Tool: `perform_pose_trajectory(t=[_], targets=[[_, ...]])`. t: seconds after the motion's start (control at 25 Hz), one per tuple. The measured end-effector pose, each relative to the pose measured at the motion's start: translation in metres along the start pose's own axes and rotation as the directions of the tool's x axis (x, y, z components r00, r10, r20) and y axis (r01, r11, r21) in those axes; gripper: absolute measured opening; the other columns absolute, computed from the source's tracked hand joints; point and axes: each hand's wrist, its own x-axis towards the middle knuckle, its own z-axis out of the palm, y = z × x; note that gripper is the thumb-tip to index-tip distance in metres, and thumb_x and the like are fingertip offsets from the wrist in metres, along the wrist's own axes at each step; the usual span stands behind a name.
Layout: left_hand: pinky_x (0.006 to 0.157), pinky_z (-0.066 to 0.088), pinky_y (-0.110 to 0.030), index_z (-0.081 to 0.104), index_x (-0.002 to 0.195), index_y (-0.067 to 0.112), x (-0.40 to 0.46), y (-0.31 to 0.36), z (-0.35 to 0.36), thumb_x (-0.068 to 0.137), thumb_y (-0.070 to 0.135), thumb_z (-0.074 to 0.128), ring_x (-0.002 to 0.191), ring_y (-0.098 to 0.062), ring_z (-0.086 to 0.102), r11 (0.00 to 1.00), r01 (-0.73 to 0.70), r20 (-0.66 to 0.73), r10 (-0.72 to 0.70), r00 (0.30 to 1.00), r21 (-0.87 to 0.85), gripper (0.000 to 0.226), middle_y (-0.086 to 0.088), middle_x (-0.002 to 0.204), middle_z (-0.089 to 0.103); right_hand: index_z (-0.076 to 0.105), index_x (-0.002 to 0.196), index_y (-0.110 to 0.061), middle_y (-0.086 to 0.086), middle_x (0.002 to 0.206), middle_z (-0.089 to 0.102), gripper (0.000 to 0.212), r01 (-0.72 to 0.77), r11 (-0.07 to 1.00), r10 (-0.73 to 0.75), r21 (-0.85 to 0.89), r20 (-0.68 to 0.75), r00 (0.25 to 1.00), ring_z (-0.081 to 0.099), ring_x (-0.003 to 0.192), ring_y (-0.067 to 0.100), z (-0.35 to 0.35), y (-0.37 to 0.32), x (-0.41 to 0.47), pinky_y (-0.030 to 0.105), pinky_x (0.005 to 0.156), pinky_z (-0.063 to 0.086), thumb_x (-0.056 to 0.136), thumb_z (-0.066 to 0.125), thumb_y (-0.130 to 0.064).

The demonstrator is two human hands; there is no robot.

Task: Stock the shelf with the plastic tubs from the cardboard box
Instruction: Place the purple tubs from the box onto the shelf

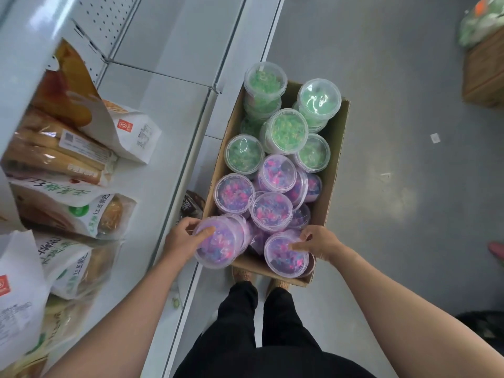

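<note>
A cardboard box [336,148] stands on the floor beside the white shelf [152,110], packed with several clear plastic tubs. Green-filled tubs [285,130] fill its far half and purple-pink tubs [271,211] its near half. My left hand [182,238] grips a purple tub [218,248] at the box's near left corner, thumb across the lid. My right hand [317,241] holds another purple tub [285,257] at the near right corner, fingers curled over its rim.
Bagged bread and snack packs [68,159] lie on the left part of the shelf, with bare shelf surface toward the back. A second box with green goods [484,64] sits far right on the grey floor. My legs and feet stand just behind the box.
</note>
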Motion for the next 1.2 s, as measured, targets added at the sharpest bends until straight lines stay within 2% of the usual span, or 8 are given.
perform_pose_trajectory(t=[0.12,0.24,0.32,0.44,0.6,0.8,0.96,1.2], targets=[[0.066,0.056,-0.031,0.064,0.102,0.012,0.001,0.011,0.006,0.078,0.028,0.08,0.092,-0.024,0.066,0.988,0.058,0.072,-0.048,0.996,-0.144,0.033,-0.006,0.103,0.068,0.063,0.098,-0.012,0.004,0.098,0.065,0.049,-0.02,0.997,0.021,0.068,-0.017,1.0,0.063,0.091,0.022,0.003,-0.001,-0.006,0.038,0.084,0.055,0.071,0.082,-0.048],[0.076,0.059,-0.039,0.06,0.095,0.009,0.003,0.018,0.015,0.08,0.021,0.078,0.099,-0.031,0.068,0.943,0.126,0.174,-0.074,0.982,-0.307,0.026,-0.014,0.108,0.068,0.058,0.089,-0.009,0.007,0.087,0.063,0.046,-0.051,0.947,0.053,0.318,0.001,0.999,0.059,0.078,0.02,-0.003,0.004,-0.016,0.036,0.074,0.055,0.07,0.085,-0.042],[0.082,0.058,-0.041,0.056,0.09,0.014,0.003,0.02,0.021,0.081,0.02,0.077,0.104,-0.03,0.067,0.928,0.135,0.189,-0.072,0.979,-0.347,0.023,-0.011,0.108,0.067,0.057,0.098,-0.006,0.006,0.095,0.066,0.049,-0.071,0.862,0.078,0.502,0.006,0.997,0.064,0.085,0.02,-0.01,0.011,-0.023,0.037,0.074,0.06,0.071,0.087,-0.035],[0.085,0.053,-0.042,0.053,0.099,0.02,-0.009,0.024,0.026,0.086,0.019,0.072,0.103,-0.02,0.064,0.904,0.169,0.252,-0.071,0.965,-0.393,0.023,-0.002,0.113,0.065,0.058,0.106,-0.007,0.01,0.107,0.069,0.056,-0.086,0.777,0.113,0.624,-0.004,0.994,0.07,0.094,0.024,-0.013,0.022,-0.025,0.037,0.077,0.062,0.067,0.089,-0.035],[0.071,0.054,-0.037,0.051,0.108,0.023,-0.023,0.031,0.037,0.089,0.014,0.066,0.102,-0.02,0.061,0.877,0.197,0.326,-0.049,0.944,-0.438,0.026,0.002,0.11,0.064,0.059,0.107,-0.011,0.012,0.11,0.069,0.062,-0.094,0.728,0.137,0.679,-0.009,0.991,0.07,0.1,0.028,-0.009,0.03,-0.023,0.04,0.085,0.06,0.064,0.089,-0.042],[0.068,0.056,-0.037,0.053,0.111,0.023,-0.036,0.037,0.047,0.086,0.01,0.067,0.102,-0.025,0.063,0.885,0.21,0.267,-0.102,0.958,-0.415,0.031,-0.004,0.114,0.061,0.059,0.112,-0.009,0.013,0.112,0.068,0.06,-0.093,0.695,0.085,0.713,0.047,0.995,0.069,0.103,0.03,-0.015,0.028,-0.023,0.035,0.078,0.061,0.068,0.088,-0.036],[0.061,0.056,-0.035,0.057,0.108,0.018,-0.058,0.039,0.059,0.084,0.004,0.067,0.093,-0.027,0.066,0.876,0.167,0.116,-0.128,0.985,-0.452,0.03,-0.007,0.107,0.064,0.058,0.116,-0.008,0.011,0.11,0.069,0.063,-0.089,0.711,0.035,0.697,0.091,0.995,0.068,0.104,0.03,-0.031,0.025,-0.021,0.036,0.079,0.06,0.068,0.089,-0.035],[0.063,0.057,-0.037,0.052,0.091,0.014,-0.09,0.036,0.082,0.083,0.001,0.071,0.092,-0.024,0.065,0.785,0.132,0.014,-0.155,0.988,-0.605,0.024,-0.009,0.108,0.061,0.06,0.101,-0.011,0.013,0.095,0.064,0.054,0.025,0.768,-0.049,0.64,0.019,0.999,0.06,0.082,0.023,-0.059,0.033,-0.025,0.042,0.085,0.058,0.065,0.09,-0.038]])
